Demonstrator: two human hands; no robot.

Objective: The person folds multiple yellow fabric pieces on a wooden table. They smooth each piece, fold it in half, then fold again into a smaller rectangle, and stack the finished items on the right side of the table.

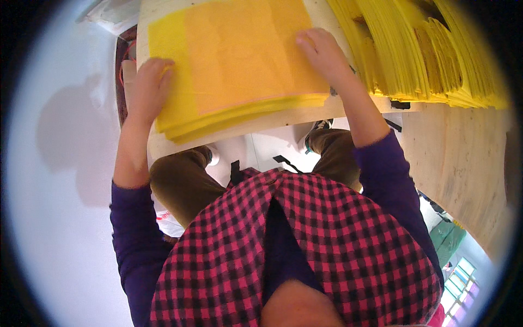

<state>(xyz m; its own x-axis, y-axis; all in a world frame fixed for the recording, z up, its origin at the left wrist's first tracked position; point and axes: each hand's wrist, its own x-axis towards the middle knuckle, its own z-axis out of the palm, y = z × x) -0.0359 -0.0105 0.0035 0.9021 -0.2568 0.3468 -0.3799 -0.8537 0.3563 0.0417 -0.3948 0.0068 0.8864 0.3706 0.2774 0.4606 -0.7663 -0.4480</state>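
Observation:
A flat orange fabric-like sheet (245,54) lies over a stack of yellow sheets (177,117) in front of me. Yellow shows along its left side and near edge. My left hand (152,87) rests at the left edge of the stack, fingers loosely bent and thumb apart, slightly blurred. On the right edge of the orange sheet are the fingertips of my right hand (324,54), with thumb and forefinger a little apart. No sheet is visibly pinched in either hand.
Thick piles of yellow folded sheets (403,49) stand at the far right. The pale wooden worktop (452,147) continues toward me on the right. A white wall (65,141) runs along the left. My knees are below the table's near edge.

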